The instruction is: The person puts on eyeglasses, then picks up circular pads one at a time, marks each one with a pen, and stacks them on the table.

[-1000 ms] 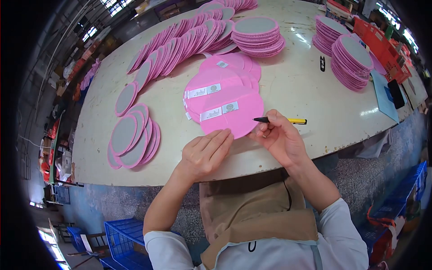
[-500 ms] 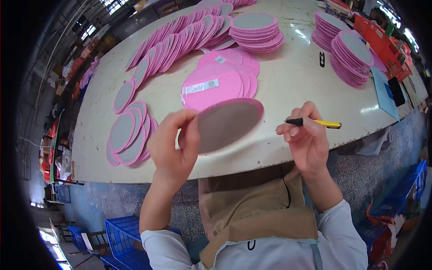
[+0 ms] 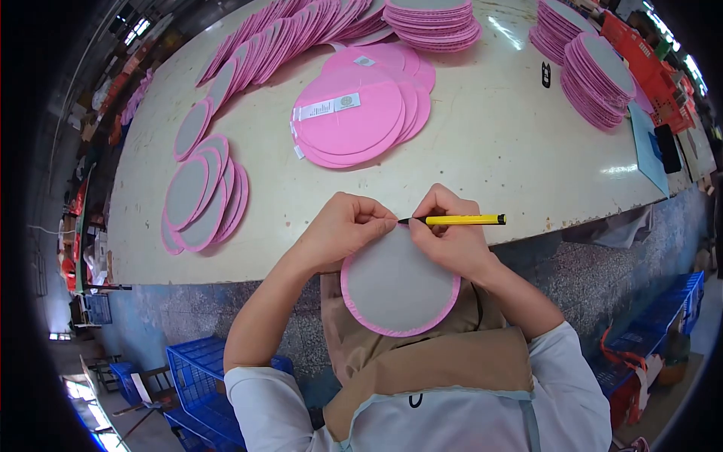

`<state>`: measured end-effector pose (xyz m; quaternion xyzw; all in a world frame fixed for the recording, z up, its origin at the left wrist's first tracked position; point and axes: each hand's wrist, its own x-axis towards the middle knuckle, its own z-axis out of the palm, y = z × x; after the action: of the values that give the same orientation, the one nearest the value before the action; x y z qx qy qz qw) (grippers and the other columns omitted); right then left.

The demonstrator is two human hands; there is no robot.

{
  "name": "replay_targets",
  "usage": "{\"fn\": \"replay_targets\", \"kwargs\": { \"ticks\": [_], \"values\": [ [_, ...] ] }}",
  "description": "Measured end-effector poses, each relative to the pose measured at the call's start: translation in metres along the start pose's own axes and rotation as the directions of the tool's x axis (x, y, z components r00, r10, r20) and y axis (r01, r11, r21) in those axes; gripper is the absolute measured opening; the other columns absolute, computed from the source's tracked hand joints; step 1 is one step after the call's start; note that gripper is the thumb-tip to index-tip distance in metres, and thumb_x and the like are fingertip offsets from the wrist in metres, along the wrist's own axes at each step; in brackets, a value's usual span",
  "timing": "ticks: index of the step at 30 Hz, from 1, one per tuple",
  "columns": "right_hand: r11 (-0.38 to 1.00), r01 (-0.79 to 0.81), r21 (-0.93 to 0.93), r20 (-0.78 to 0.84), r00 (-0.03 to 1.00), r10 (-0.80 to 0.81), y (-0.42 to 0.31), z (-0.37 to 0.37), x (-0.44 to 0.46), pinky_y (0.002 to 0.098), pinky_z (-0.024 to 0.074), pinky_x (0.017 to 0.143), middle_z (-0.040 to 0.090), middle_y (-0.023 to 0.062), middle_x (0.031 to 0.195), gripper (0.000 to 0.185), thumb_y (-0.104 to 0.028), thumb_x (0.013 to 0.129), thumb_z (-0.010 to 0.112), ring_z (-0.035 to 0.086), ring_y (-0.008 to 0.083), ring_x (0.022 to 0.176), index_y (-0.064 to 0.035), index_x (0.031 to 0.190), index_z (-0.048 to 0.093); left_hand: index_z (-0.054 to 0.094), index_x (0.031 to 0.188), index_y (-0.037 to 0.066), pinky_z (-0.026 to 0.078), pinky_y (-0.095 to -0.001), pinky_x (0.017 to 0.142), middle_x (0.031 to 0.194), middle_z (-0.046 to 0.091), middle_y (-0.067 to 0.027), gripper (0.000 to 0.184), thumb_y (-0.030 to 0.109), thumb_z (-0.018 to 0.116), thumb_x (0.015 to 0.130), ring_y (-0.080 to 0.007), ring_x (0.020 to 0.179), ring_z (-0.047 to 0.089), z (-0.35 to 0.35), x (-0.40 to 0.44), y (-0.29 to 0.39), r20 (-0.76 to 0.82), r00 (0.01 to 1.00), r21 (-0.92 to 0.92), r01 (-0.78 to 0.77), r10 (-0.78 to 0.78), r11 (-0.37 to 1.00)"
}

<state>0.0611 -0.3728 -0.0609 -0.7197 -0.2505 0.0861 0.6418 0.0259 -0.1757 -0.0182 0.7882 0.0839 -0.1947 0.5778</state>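
Observation:
A round grey disc with a pink fabric rim point(image 3: 399, 290) hangs at the table's front edge, grey face toward me, over my apron. My left hand point(image 3: 350, 230) pinches its top edge between thumb and fingers. My right hand point(image 3: 457, 239) grips a yellow pen with a black front end point(image 3: 468, 220). The pen's tip is at the disc's top rim, close to my left fingertips. My fingers partly hide the rim there. Beyond my hands lies a loose pile of pink discs point(image 3: 350, 124), the top one bearing a white label point(image 3: 331, 105).
Overlapping grey-and-pink discs point(image 3: 197, 192) lie at the left, with long leaning rows point(image 3: 301, 34) behind. Disc stacks stand at the back point(image 3: 433, 30) and right point(image 3: 599, 83). Small black snips point(image 3: 546, 74), a phone point(image 3: 666, 151) and a red basket point(image 3: 640, 64) are at the right.
The disc has come down toward me from over the table and turned its grey face to me. My hands have moved together, bringing the pen to the disc's top rim.

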Motion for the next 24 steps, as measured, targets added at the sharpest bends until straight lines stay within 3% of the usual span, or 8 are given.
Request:
{"fn": "replay_targets", "kwargs": {
  "ticks": [13,21,24],
  "values": [
    [0.996,0.039,-0.084,0.032,0.999,-0.037,0.0,0.003,-0.001,0.0223,0.036,0.05,0.053,0.0004,0.062,0.014,0.003,0.074,0.065,0.043,0.0097,0.053,-0.0046,0.076,0.053,0.072,0.097,-0.006,0.047,-0.0156,0.054,0.076,0.067,-0.0063,0.015,0.001,0.063,0.088,-0.0064,0.062,0.057,-0.001,0.001,-0.002,0.025,0.999,0.016,0.032,-0.032,0.999],
    [1.0,0.016,0.001,0.045,0.999,-0.016,0.002,0.001,0.001,0.0208,0.0311,0.049,0.052,-0.0007,0.062,0.012,0.003,0.074,0.062,0.038,0.0075,0.052,-0.0049,0.072,0.053,0.073,0.095,-0.004,0.043,-0.0167,0.051,0.073,0.066,-0.0042,0.017,0.005,0.061,0.087,-0.006,0.058,0.053,0.004,0.003,-0.015,-0.007,0.999,0.024,-0.04,0.04,0.999],
    [0.992,0.107,0.065,0.004,0.994,-0.108,0.017,-0.001,0.004,0.0193,0.033,0.048,0.054,0.0008,0.063,0.011,0.004,0.077,0.06,0.04,0.0065,0.051,-0.0047,0.075,0.053,0.073,0.095,-0.003,0.043,-0.0176,0.051,0.072,0.066,-0.0033,0.018,0.007,0.06,0.087,-0.0062,0.059,0.052,-0.009,-0.003,-0.014,-0.061,0.992,0.068,-0.104,0.108,0.992]
  ]
}}
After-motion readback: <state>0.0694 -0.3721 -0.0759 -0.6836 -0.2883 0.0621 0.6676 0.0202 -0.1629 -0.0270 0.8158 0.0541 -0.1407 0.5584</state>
